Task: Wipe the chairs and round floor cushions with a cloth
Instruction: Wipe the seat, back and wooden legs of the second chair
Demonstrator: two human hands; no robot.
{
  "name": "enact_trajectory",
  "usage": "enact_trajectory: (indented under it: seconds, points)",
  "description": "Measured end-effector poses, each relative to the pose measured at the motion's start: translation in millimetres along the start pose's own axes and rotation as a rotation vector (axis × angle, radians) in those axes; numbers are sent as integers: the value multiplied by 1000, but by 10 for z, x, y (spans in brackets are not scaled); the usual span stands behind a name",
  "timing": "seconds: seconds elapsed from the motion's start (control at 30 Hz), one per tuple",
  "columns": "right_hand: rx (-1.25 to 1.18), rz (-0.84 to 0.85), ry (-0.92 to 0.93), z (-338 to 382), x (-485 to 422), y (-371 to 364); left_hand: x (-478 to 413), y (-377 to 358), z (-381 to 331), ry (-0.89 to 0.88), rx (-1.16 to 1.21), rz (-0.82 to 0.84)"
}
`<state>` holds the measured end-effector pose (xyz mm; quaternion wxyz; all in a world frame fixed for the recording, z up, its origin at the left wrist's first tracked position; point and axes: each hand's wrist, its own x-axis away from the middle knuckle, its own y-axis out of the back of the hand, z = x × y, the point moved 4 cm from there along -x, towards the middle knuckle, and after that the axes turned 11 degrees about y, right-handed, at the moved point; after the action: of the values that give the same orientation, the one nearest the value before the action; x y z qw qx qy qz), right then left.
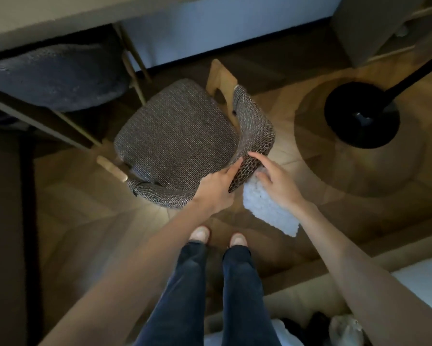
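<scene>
The chair [177, 136] is standing on the wooden floor [85, 208] just beyond your feet, its curved backrest nearest you. Your left hand [216, 189] is gripping the backrest's top edge, fingers curling onto its inner side. Just right of it, your right hand [278, 181] is pressing the white cloth [270, 213] against the backrest's outer face with fairly straight fingers, and your palm is hiding the cloth's upper part. A second chair [55, 78] is sitting half hidden under the table [22, 18], far left.
</scene>
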<state>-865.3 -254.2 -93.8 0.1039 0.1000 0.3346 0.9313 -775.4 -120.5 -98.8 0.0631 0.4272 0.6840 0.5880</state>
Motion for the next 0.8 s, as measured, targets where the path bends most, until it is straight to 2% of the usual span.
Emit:
enact_trajectory:
  seconds: [0.2,0.33,0.47,0.57,0.67,0.8]
  points:
    - [-103,30,81,411,84,-382,375,53,617,11,-12,-12]
    - [-180,40,116,788,132,-838,734,139,1153,20,70,-16]
    - [-201,-21,161,1075,162,-1315,1066,166,1672,4,133,-82]
    - [-247,-113,207,1196,202,-1651,1280,88,1959,-77,164,-250]
    - [-310,-306,236,1204,243,-1950,1404,-65,2155,-129,28,-536]
    - [-165,-544,359,1113,215,-2130,1405,-266,2290,-143,-52,-865]
